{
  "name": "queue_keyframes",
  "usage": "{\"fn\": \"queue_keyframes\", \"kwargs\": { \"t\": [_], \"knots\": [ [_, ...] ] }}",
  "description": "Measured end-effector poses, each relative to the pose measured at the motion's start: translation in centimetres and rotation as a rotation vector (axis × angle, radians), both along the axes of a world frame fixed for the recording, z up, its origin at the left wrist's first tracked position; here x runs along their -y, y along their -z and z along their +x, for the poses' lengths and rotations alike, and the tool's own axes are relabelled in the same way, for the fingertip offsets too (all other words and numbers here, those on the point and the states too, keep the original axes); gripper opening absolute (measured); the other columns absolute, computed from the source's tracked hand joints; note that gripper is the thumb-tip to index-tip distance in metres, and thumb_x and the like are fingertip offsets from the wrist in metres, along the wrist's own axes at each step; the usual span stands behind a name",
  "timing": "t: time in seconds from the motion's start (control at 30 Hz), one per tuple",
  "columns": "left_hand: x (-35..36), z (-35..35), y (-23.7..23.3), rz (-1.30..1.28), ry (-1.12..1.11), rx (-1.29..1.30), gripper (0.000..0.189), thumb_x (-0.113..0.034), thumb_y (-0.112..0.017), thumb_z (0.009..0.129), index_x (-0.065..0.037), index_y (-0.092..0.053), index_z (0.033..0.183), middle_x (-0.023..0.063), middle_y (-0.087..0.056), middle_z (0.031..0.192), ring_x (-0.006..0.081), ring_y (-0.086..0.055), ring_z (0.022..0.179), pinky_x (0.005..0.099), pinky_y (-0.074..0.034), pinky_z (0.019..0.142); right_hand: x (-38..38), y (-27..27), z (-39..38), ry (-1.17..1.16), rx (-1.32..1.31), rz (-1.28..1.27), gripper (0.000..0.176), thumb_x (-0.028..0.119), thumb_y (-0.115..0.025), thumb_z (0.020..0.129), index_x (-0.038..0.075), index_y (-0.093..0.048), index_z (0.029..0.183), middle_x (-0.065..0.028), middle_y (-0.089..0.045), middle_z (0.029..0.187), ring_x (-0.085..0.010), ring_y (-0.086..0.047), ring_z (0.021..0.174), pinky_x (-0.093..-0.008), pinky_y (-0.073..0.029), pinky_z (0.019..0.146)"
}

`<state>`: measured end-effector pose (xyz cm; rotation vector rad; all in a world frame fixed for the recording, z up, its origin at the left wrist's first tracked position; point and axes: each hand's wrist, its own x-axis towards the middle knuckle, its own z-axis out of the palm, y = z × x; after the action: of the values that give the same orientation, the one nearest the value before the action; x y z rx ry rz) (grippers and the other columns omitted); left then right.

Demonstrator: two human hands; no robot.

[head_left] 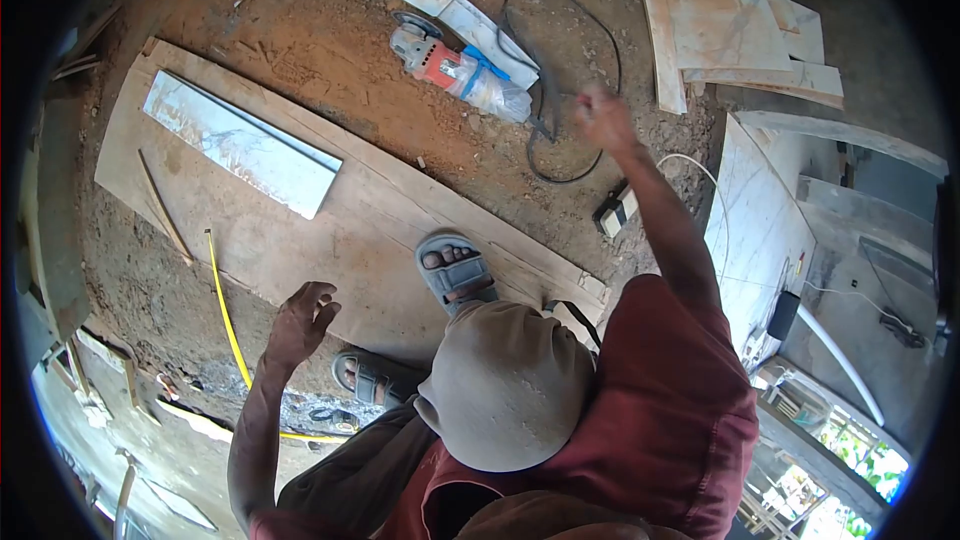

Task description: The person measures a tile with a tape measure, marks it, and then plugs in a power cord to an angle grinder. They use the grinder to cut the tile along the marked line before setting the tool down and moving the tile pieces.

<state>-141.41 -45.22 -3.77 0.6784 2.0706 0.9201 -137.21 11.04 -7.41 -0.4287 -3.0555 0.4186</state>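
My left hand is over the lower edge of the large board, its thumb apart from its curled fingers and nothing between them. Right of the orange and grey angle grinder, my right hand is raised near the looped black cable. Its fingers are smeared by motion, and whether it holds anything cannot be made out. The grinder lies beside a marbled tile strip. Another marbled strip rests on the board. A yellow tape measure blade stretches below it, left of my left hand.
Two sandalled feet and a grey cap are in view. Stacked tile pieces lie at the upper right. A black and white block sits on the dirt. A thin stick crosses the board's left part.
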Motion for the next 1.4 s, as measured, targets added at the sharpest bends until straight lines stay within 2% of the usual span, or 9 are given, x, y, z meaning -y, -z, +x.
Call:
{"fn": "queue_keyframes", "kwargs": {
  "t": [0.47, 0.53, 0.57, 0.67, 0.77, 0.97, 1.03, 1.07, 1.4],
  "knots": [
    [-0.8, 0.3, 1.5, 0.03, 0.153, -0.003, 0.023, -0.013, -0.062, 0.083, -0.003, -0.053, 0.101, 0.0183, -0.061, 0.089, 0.0337, -0.062, 0.079, 0.0412, -0.05, 0.066, -2.4, -3.6, 18.8, 0.454, 0.243, -0.198, 0.021, 0.017, -0.054, 0.081, 0.008, -0.054, 0.099, -0.0206, -0.063, 0.081, -0.0344, -0.063, 0.078, -0.0413, -0.049, 0.068],
    [-0.8, -0.4, 1.3, 0.016, 0.11, -0.054, 0.024, -0.014, -0.062, 0.083, -0.003, -0.052, 0.102, 0.0186, -0.061, 0.09, 0.034, -0.062, 0.08, 0.0421, -0.05, 0.067, -7.8, 0.9, 23.2, 0.614, -0.019, -0.249, 0.019, 0.017, -0.055, 0.081, 0.008, -0.055, 0.098, -0.0138, -0.062, 0.077, -0.0261, -0.061, 0.069, -0.0369, -0.049, 0.064],
    [-0.5, -0.5, 1.4, 0.044, 0.09, -0.072, 0.025, -0.014, -0.062, 0.083, -0.003, -0.052, 0.103, 0.0187, -0.061, 0.091, 0.0343, -0.062, 0.081, 0.0422, -0.05, 0.068, -7.3, -2.7, 22.0, 0.794, -0.258, -0.972, 0.011, 0.014, -0.055, 0.083, 0.008, -0.055, 0.091, -0.0041, -0.057, 0.073, -0.0179, -0.056, 0.065, -0.0303, -0.048, 0.059],
    [0.2, -0.3, 1.3, 0.014, 0.07, -0.041, 0.025, -0.015, -0.061, 0.083, -0.003, -0.052, 0.104, 0.0189, -0.061, 0.091, 0.0343, -0.062, 0.082, 0.0421, -0.05, 0.068, -6.3, -11.0, 15.9, 0.747, -0.341, -0.692, 0.007, 0.014, -0.05, 0.086, 0.008, -0.051, 0.085, -0.002, -0.052, 0.072, -0.0131, -0.051, 0.063, -0.0247, -0.045, 0.06],
    [0.8, 0.7, 2.4, -0.016, 0.11, 0.013, 0.025, -0.016, -0.061, 0.084, -0.003, -0.052, 0.104, 0.0187, -0.061, 0.093, 0.0338, -0.062, 0.083, 0.0421, -0.05, 0.069, -5.4, -16.9, 10.0, 0.545, -0.68, -1.135, 0.014, 0.021, -0.048, 0.091, 0.009, -0.053, 0.089, -0.0017, -0.051, 0.073, -0.0136, -0.05, 0.065, -0.0285, -0.046, 0.066],
    [-0.1, 1.0, 1.4, -0.034, 0.156, 0.038, 0.026, -0.017, -0.061, 0.084, -0.003, -0.052, 0.104, 0.0182, -0.061, 0.096, 0.0335, -0.062, 0.086, 0.0428, -0.049, 0.071, 7.8, -17.3, 7.2, 0.608, 0.114, -0.738, 0.016, 0.017, -0.049, 0.091, 0.008, -0.051, 0.104, -0.0059, -0.06, 0.077, -0.0141, -0.057, 0.065, -0.0266, -0.046, 0.061],
    [0.4, 0.8, 1.8, -0.04, 0.142, 0.031, 0.026, -0.016, -0.061, 0.084, -0.003, -0.052, 0.104, 0.0182, -0.061, 0.095, 0.0337, -0.062, 0.085, 0.0429, -0.049, 0.071, 5.3, -4.3, 14.6, 0.391, 0.168, -1.306, 0.016, 0.013, -0.057, 0.084, 0.007, -0.053, 0.098, -0.0058, -0.061, 0.075, -0.013, -0.058, 0.064, -0.0265, -0.045, 0.054],
    [0.6, 0.7, 2.0, -0.045, 0.132, 0.023, 0.027, -0.016, -0.061, 0.083, -0.003, -0.051, 0.105, 0.0182, -0.061, 0.095, 0.0339, -0.062, 0.085, 0.043, -0.049, 0.071, 7.7, -2.0, 17.3, 0.195, 0.391, -0.489, 0.022, 0.02, -0.061, 0.082, 0.005, -0.051, 0.095, -0.0073, -0.062, 0.073, -0.0137, -0.06, 0.066, -0.0293, -0.047, 0.056],
    [-0.1, 0.4, 2.3, -0.012, 0.138, 0.047, 0.026, -0.015, -0.061, 0.083, -0.002, -0.051, 0.104, 0.0185, -0.061, 0.093, 0.0341, -0.062, 0.082, 0.0424, -0.049, 0.069, 11.0, 0.4, 25.7, 0.395, 0.922, -0.266, 0.022, 0.021, -0.049, 0.082, 0.01, -0.056, 0.099, -0.0224, -0.061, 0.092, -0.0407, -0.059, 0.092, -0.0464, -0.046, 0.081]
  ]
}}
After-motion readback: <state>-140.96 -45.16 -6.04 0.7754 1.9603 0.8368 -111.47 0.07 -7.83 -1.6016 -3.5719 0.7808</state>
